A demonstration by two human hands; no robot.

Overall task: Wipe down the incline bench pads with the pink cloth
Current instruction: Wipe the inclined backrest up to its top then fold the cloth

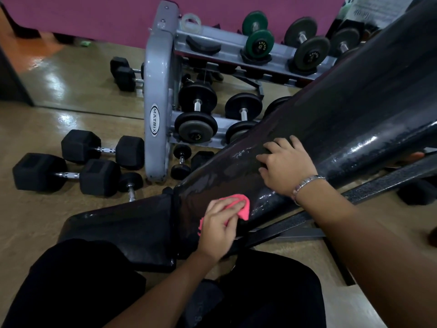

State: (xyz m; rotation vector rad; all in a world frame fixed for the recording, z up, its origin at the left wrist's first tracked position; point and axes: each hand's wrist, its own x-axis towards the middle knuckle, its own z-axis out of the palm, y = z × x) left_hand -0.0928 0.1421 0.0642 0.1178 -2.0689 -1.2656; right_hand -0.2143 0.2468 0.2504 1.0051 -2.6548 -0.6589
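Gym floor [35, 221] | left hand [218, 229] fingers grip cloth [243, 207] on pad [354, 102] | right hand [287, 166] fingers flat, spread | risk: may slip on slick pad

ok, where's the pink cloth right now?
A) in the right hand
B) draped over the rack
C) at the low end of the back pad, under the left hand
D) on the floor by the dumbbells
C: the left hand grips the pink cloth against the low end of the back pad, just above the seat pad; the right hand rests bare higher up.
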